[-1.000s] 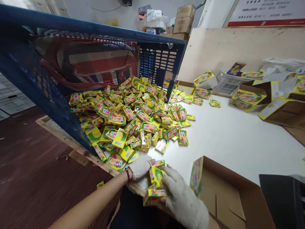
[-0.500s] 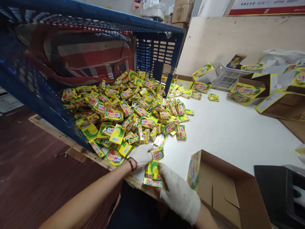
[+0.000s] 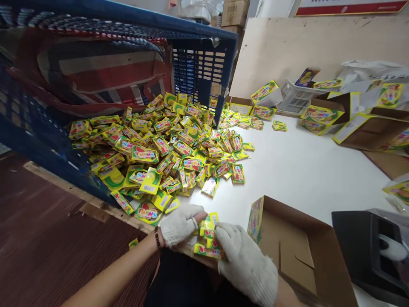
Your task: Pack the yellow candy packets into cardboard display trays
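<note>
My left hand (image 3: 182,225), in a white knit glove with the thumb tip bare, is closed at the left side of a short stack of small yellow-and-green boxes (image 3: 209,244) printed with fruit. My right hand (image 3: 246,260), also gloved, grips this stack from the right, its fingers curled against the box ends. The stack is at the table's near edge. Beyond my hands lies a large loose pile of the same boxes (image 3: 191,164), spilling from a blue plastic crate (image 3: 228,64) tipped on its side. An open cardboard carton (image 3: 295,251) stands right of my right hand.
The white table (image 3: 281,166) runs back to a pale board. Opened printed cartons (image 3: 322,115) and a grey-white basket (image 3: 294,100) stand at the back right. A black tape dispenser (image 3: 358,247) is beside the near carton. One small box (image 3: 133,243) lies by the left table edge.
My left hand has brought another small box from the pile's edge down onto the stack at my right hand. The stack is taller, and the view has shifted slightly right.
</note>
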A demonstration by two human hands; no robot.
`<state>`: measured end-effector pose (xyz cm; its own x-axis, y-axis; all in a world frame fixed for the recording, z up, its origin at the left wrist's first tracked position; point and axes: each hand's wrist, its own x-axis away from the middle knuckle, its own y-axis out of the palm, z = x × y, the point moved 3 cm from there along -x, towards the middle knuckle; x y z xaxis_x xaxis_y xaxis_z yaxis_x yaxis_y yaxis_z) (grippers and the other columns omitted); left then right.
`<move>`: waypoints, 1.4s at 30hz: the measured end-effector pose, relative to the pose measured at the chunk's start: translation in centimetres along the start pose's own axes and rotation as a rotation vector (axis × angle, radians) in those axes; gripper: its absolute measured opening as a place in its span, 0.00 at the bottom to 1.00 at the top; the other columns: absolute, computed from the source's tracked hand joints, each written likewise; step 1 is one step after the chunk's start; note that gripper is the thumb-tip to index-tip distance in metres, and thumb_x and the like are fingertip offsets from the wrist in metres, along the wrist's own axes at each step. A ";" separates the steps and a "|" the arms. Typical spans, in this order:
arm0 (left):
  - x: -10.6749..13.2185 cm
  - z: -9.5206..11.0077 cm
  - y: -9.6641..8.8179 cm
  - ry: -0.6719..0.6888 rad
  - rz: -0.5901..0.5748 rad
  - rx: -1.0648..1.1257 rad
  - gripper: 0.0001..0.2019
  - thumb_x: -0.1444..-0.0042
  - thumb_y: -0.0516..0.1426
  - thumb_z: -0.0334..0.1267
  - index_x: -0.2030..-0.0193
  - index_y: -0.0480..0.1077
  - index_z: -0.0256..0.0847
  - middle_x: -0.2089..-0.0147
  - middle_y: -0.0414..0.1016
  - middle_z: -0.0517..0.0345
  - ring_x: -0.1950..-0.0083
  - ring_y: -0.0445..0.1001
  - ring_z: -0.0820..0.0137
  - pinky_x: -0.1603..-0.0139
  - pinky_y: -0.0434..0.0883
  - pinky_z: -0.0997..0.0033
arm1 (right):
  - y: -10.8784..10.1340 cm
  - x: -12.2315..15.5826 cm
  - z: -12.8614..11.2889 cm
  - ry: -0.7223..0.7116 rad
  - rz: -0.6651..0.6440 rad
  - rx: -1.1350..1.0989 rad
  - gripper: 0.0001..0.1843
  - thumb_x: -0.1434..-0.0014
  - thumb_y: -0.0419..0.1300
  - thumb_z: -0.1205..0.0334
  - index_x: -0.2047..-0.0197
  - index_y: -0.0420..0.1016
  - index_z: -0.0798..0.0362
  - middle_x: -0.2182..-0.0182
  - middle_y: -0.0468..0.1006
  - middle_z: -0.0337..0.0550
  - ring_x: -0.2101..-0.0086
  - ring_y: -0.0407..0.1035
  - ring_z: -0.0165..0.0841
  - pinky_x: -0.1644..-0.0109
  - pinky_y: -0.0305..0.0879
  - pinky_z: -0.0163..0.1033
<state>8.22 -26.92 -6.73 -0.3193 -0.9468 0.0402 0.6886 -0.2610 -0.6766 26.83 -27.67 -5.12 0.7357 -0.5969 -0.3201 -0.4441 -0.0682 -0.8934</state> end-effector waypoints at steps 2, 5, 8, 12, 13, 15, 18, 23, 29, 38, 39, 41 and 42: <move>0.6 -0.8 0.5 0.061 0.030 -0.122 0.11 0.40 0.52 0.37 0.55 0.72 0.40 0.54 0.73 0.53 0.53 0.71 0.65 0.50 0.68 0.65 | -0.3 1.0 0.1 0.030 -0.019 0.004 0.20 0.60 0.54 0.76 0.62 0.68 0.51 0.62 0.76 0.45 0.64 0.69 0.39 0.60 0.70 0.43; 1.0 -2.2 1.4 0.119 -0.026 -0.277 0.21 0.49 0.57 0.33 0.46 0.70 0.41 0.44 0.69 0.47 0.44 0.68 0.56 0.43 0.66 0.56 | -0.7 2.1 -0.1 0.030 -0.034 0.007 0.24 0.63 0.54 0.76 0.60 0.68 0.51 0.59 0.76 0.45 0.63 0.68 0.40 0.60 0.69 0.43; 0.4 -3.2 1.2 0.040 0.010 -0.153 0.17 0.44 0.53 0.35 0.48 0.71 0.41 0.47 0.72 0.50 0.46 0.70 0.61 0.43 0.67 0.61 | -0.4 1.9 -0.1 0.032 -0.078 -0.015 0.21 0.61 0.55 0.75 0.61 0.68 0.50 0.61 0.76 0.44 0.64 0.68 0.40 0.60 0.68 0.43; -0.6 -2.8 0.8 0.057 -0.131 0.017 0.14 0.38 0.47 0.38 0.58 0.73 0.42 0.56 0.76 0.58 0.54 0.73 0.69 0.52 0.69 0.72 | 0.6 -0.3 0.3 0.023 -0.055 -0.070 0.17 0.56 0.57 0.73 0.60 0.70 0.52 0.57 0.74 0.47 0.58 0.67 0.40 0.52 0.66 0.45; -0.8 -2.4 0.5 0.073 -0.153 -0.008 0.14 0.37 0.47 0.39 0.61 0.73 0.42 0.59 0.76 0.59 0.58 0.73 0.70 0.55 0.69 0.72 | 1.0 -1.0 0.4 0.038 -0.053 -0.066 0.20 0.56 0.58 0.72 0.57 0.71 0.52 0.52 0.73 0.49 0.54 0.65 0.42 0.48 0.64 0.47; -1.2 -1.5 -0.7 0.069 -0.053 -0.167 0.16 0.36 0.46 0.41 0.69 0.72 0.41 0.65 0.73 0.58 0.62 0.71 0.69 0.57 0.67 0.70 | 2.0 -2.2 0.8 0.073 -0.097 -0.047 0.30 0.56 0.59 0.70 0.47 0.70 0.53 0.43 0.67 0.53 0.44 0.59 0.47 0.40 0.57 0.52; -2.4 -0.1 -3.9 -0.051 0.318 -0.548 0.16 0.37 0.47 0.43 0.69 0.70 0.40 0.64 0.71 0.52 0.59 0.70 0.64 0.57 0.64 0.64 | 3.5 -3.3 1.2 0.141 -0.221 -0.027 0.43 0.57 0.61 0.64 0.36 0.61 0.54 0.39 0.62 0.55 0.41 0.53 0.51 0.37 0.52 0.55; -5.6 -0.1 -7.1 -0.372 0.439 -0.780 0.17 0.45 0.57 0.46 0.53 0.69 0.36 0.57 0.73 0.43 0.55 0.72 0.52 0.57 0.65 0.56 | 3.7 -3.9 1.1 0.295 -0.286 -0.056 0.48 0.62 0.65 0.61 0.35 0.61 0.59 0.45 0.66 0.55 0.46 0.58 0.48 0.40 0.57 0.50; -3.6 -0.2 -4.3 -0.209 0.496 -0.519 0.11 0.41 0.51 0.35 0.52 0.68 0.41 0.57 0.74 0.52 0.53 0.72 0.63 0.53 0.68 0.64 | 3.5 -1.5 1.4 0.341 -0.190 -0.126 0.37 0.61 0.67 0.62 0.44 0.72 0.51 0.42 0.63 0.54 0.42 0.58 0.52 0.38 0.57 0.54; 0.8 -2.8 2.7 -0.279 0.305 0.500 0.16 0.41 0.49 0.45 0.51 0.65 0.41 0.52 0.74 0.52 0.51 0.74 0.62 0.48 0.72 0.58 | 6.3 2.3 2.8 0.363 0.015 -0.511 0.67 0.61 0.69 0.71 0.27 0.30 0.49 0.29 0.32 0.61 0.31 0.42 0.50 0.34 0.57 0.54; 0.6 -2.5 3.3 -0.297 0.305 0.525 0.18 0.40 0.49 0.49 0.50 0.65 0.40 0.53 0.74 0.52 0.53 0.74 0.62 0.49 0.72 0.58 | 6.5 2.0 2.8 0.349 0.026 -0.519 0.67 0.62 0.69 0.71 0.28 0.31 0.50 0.29 0.31 0.63 0.32 0.43 0.51 0.35 0.58 0.54; 0.3 -1.6 4.3 -0.345 0.341 0.480 0.21 0.40 0.48 0.56 0.52 0.65 0.40 0.55 0.74 0.51 0.54 0.74 0.61 0.50 0.72 0.56 | 6.8 1.2 2.8 0.335 0.057 -0.497 0.62 0.61 0.68 0.69 0.29 0.38 0.55 0.31 0.39 0.66 0.34 0.51 0.51 0.36 0.61 0.53; 0.2 -1.2 4.5 -0.366 0.365 0.454 0.23 0.41 0.48 0.58 0.53 0.65 0.41 0.56 0.74 0.51 0.54 0.74 0.60 0.50 0.72 0.55 | 6.8 0.8 2.6 0.339 0.077 -0.468 0.58 0.61 0.68 0.68 0.30 0.44 0.58 0.34 0.46 0.66 0.37 0.56 0.51 0.38 0.62 0.52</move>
<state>10.51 -28.02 -10.62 0.1700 -0.9710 0.1682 0.9403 0.1088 -0.3223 25.72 -26.49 -12.26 0.5221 -0.8313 -0.1906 -0.7251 -0.3149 -0.6125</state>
